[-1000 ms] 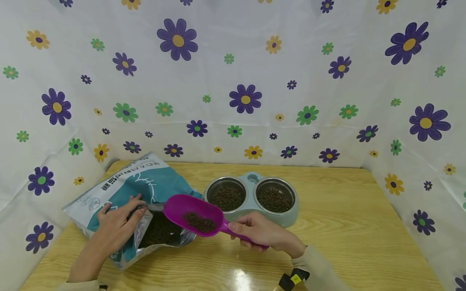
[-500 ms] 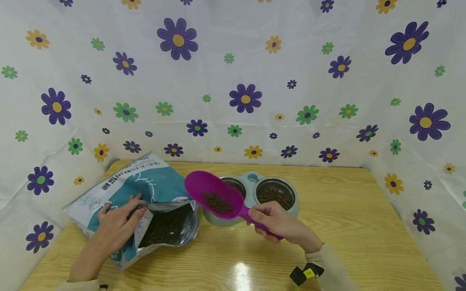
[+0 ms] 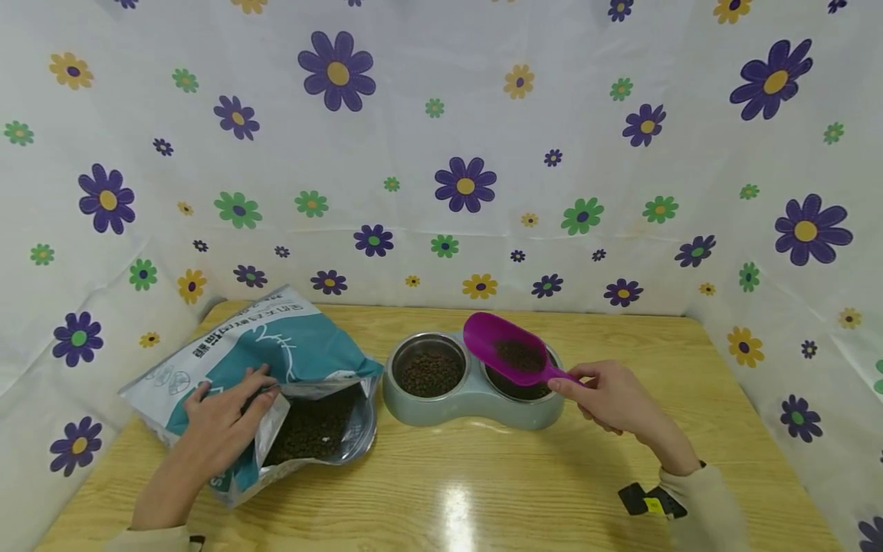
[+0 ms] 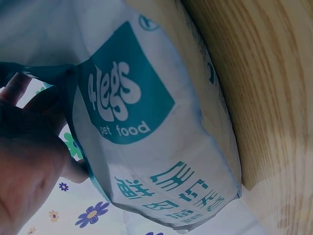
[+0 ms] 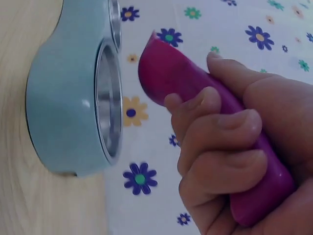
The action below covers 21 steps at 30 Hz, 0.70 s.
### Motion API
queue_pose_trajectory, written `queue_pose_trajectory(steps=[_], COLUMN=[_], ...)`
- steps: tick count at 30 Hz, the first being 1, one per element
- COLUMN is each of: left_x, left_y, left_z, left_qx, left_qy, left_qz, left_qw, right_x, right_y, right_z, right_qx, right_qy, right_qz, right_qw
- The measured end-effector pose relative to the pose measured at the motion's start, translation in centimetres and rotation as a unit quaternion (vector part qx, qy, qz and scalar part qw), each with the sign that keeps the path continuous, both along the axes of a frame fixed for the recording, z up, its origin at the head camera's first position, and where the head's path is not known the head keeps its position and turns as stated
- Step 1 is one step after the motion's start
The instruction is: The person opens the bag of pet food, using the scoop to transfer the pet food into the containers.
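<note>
My right hand (image 3: 617, 395) grips the handle of a magenta scoop (image 3: 493, 345), its fingers wrapped round it in the right wrist view. Brown kibble (image 3: 520, 356) lies in the scoop, which is held over the right bowl of a pale blue-green double feeder (image 3: 441, 410). The scoop hides much of that bowl. Kibble also covers the bottom of the left steel bowl (image 3: 431, 372). On the left, my left hand (image 3: 221, 425) holds the teal and white pet food bag (image 3: 310, 345) by its opening. More kibble shows inside the bag's silvery mouth, which gapes toward me.
The wooden table (image 3: 662, 368) carries the bag at left and the feeder near the middle. A white cloth (image 3: 414, 138) printed with flowers hangs behind and along both sides.
My right hand has carried the loaded scoop rightward from above the bag's mouth, past the left bowl, to above the right bowl. The left hand and the bag have stayed put.
</note>
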<state>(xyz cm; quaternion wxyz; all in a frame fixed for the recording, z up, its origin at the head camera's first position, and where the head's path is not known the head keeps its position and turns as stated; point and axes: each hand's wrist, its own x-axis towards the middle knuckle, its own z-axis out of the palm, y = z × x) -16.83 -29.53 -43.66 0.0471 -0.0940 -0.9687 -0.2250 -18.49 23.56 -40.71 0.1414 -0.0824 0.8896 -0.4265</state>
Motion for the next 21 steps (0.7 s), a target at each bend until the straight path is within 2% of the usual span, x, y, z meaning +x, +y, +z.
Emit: queue_pose_trajectory(steps=[5,9,21], left_x=[0.0,0.0,0.1], left_y=[0.0,0.0,-0.1], left_z=[0.0,0.0,-0.1], left_qx=[-0.002,0.002,0.001], left_qy=[-0.002,-0.001,0.003], left_qz=[0.002,0.002,-0.003], left_qw=[1.0,1.0,1.0], right_x=[0.3,0.6,1.9], right_y=[1.1,1.3,0.0], right_z=[0.6,1.1,2.4], right_qx=[0.095,0.159,0.26], right_qy=[0.025,0.069,0.175], right_qz=[-0.029,-0.034,-0.05], right_qw=[0.995,0.984,0.948])
